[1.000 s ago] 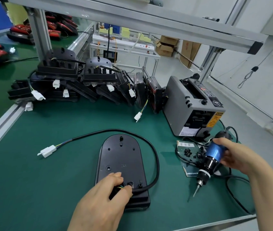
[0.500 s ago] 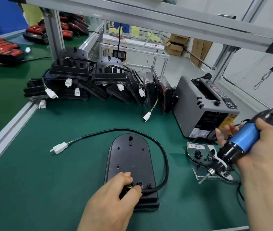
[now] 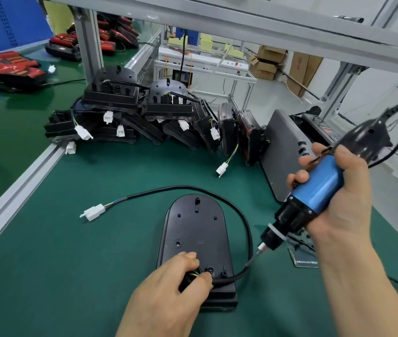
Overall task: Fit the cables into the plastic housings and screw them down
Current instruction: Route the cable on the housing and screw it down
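A black plastic housing (image 3: 194, 229) lies flat on the green mat in front of me. Its black cable (image 3: 241, 216) loops from the lower right corner round the top to a white connector (image 3: 93, 212) on the left. My left hand (image 3: 168, 295) pinches the coloured wires at the housing's lower end, next to a screw hole. My right hand (image 3: 339, 203) grips a blue electric screwdriver (image 3: 314, 190), tilted down-left. Its bit hovers just right of the housing, near the cable.
Several black housings with white connectors (image 3: 129, 110) are piled along the back of the mat. A grey machine (image 3: 283, 152) stands at the right, behind the screwdriver. A card with small black screws (image 3: 302, 259) lies under my right hand. Red lamp units (image 3: 10, 66) lie on the far left bench. An aluminium rail (image 3: 17, 188) borders the mat.
My right hand has lifted the screwdriver from the screw card and swung its bit left toward the housing's lower right. My left hand has stayed on the wires.
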Tool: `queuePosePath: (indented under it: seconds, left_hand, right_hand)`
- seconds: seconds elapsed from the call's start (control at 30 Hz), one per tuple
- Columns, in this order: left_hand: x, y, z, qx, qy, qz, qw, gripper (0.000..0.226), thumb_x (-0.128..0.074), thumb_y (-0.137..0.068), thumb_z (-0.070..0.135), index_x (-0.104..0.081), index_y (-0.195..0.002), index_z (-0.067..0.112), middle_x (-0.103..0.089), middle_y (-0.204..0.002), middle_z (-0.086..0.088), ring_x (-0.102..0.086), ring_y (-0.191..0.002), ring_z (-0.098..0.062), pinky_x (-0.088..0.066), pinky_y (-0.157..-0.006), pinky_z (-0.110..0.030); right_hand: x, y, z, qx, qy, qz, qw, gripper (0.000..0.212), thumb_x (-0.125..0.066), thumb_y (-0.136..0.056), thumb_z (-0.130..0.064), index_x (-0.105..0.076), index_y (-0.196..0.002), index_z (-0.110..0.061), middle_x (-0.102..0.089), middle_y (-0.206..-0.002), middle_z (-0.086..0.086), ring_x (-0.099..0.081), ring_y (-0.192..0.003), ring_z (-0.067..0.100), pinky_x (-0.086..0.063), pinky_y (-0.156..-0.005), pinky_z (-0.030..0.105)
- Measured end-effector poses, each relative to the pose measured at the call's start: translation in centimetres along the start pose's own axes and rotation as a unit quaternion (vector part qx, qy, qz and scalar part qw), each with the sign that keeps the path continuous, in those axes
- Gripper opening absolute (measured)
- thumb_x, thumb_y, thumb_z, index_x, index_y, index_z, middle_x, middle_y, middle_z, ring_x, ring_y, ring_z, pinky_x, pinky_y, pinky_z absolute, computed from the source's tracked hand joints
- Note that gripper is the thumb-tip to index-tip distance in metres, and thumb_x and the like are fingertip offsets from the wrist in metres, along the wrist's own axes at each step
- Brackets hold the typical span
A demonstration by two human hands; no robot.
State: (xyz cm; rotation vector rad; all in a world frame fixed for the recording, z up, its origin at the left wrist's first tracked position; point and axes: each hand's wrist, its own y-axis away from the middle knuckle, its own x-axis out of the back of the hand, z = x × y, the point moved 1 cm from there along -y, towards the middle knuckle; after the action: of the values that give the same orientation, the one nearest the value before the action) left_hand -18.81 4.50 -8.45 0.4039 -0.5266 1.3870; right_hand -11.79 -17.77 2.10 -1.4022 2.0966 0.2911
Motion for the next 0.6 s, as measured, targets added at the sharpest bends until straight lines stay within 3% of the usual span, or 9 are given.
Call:
queuePosePath:
  seconds: [0.1, 0.17, 0.23, 0.3, 0.37, 0.47, 0.6]
  left_hand:
    - [0.4, -0.1, 0.1, -0.054, -0.054, -0.026, 0.997, 0.016, -0.04, -0.087, 0.063, -0.043, -0.101, 0.057, -0.036, -0.112, 0.05, -0.031, -0.105, 0.029, -0.023, -0.08, 0.009]
    - [0.9, -0.6, 0.7, -0.071, -0.07, -0.021, 0.995, 0.014, -0.047, -0.091, 0.053, -0.035, -0.097, 0.059, -0.038, -0.105, 0.044, -0.033, -0.098, 0.029, -0.025, -0.077, 0.009]
    - [0.7, -0.4, 0.9, -0.088, -0.053, 0.009, 0.995, 0.013, -0.047, -0.091, 0.047, -0.042, -0.089, 0.059, -0.048, -0.103, 0.043, -0.042, -0.1, 0.025, -0.029, -0.077, 0.008]
    - [1.1, -0.5, 1.1, -0.146, -0.106, 0.041, 0.983, 0.013, -0.048, -0.085, 0.044, -0.05, -0.098, 0.048, -0.058, -0.1, 0.039, -0.055, -0.091, 0.018, -0.037, -0.071, 0.004]
    - [1.2, -0.5, 1.4, -0.143, -0.09, 0.006, 0.986, 0.017, -0.049, -0.083, 0.04, -0.058, -0.098, 0.04, -0.062, -0.101, 0.028, -0.063, -0.088, 0.004, -0.038, -0.068, -0.003]
    - [0.9, -0.4, 0.9, -0.205, -0.178, 0.012, 0.962, 0.023, -0.047, -0.078, 0.035, -0.065, -0.093, 0.032, -0.068, -0.099, 0.006, -0.066, -0.075, -0.013, -0.036, -0.06, -0.016]
    - [1.1, -0.4, 0.7, -0.185, -0.129, -0.008, 0.974, 0.025, -0.043, -0.085, 0.04, -0.067, -0.09, 0.039, -0.068, -0.098, 0.013, -0.066, -0.076, -0.009, -0.036, -0.062, -0.013]
  right_hand:
    - [-2.4, 0.5, 0.6, -0.008, -0.017, -0.036, 0.999, 0.021, -0.06, -0.08, -0.033, -0.06, -0.086, -0.013, -0.062, -0.069, 0.002, -0.051, -0.05, 0.012, -0.05, -0.057, 0.023]
    - [-3.6, 0.7, 1.0, -0.017, -0.021, -0.055, 0.998, 0.02, -0.06, -0.08, -0.032, -0.059, -0.086, -0.013, -0.061, -0.068, 0.002, -0.051, -0.049, 0.012, -0.049, -0.054, 0.023]
    - [-4.5, 0.8, 1.3, -0.023, -0.013, -0.073, 0.997, 0.02, -0.059, -0.08, -0.031, -0.057, -0.086, -0.012, -0.06, -0.068, 0.002, -0.051, -0.048, 0.012, -0.049, -0.053, 0.024]
    - [-5.1, 0.9, 1.6, -0.026, -0.002, -0.089, 0.996, 0.021, -0.058, -0.08, -0.03, -0.056, -0.087, -0.011, -0.06, -0.068, 0.003, -0.05, -0.047, 0.013, -0.049, -0.052, 0.025]
    - [-5.5, 1.0, 1.8, -0.026, 0.015, -0.096, 0.995, 0.026, -0.063, -0.076, -0.031, -0.055, -0.09, -0.01, -0.06, -0.069, 0.004, -0.051, -0.047, 0.014, -0.049, -0.052, 0.026]
    - [-5.8, 1.1, 2.0, -0.02, 0.036, -0.102, 0.994, 0.044, -0.069, -0.065, -0.035, -0.051, -0.095, -0.008, -0.06, -0.07, 0.005, -0.051, -0.047, 0.015, -0.049, -0.053, 0.027]
    - [-6.2, 1.2, 2.1, -0.016, 0.042, -0.117, 0.992, 0.043, -0.069, -0.065, -0.036, -0.051, -0.092, -0.008, -0.06, -0.071, 0.006, -0.052, -0.047, 0.016, -0.049, -0.053, 0.028]
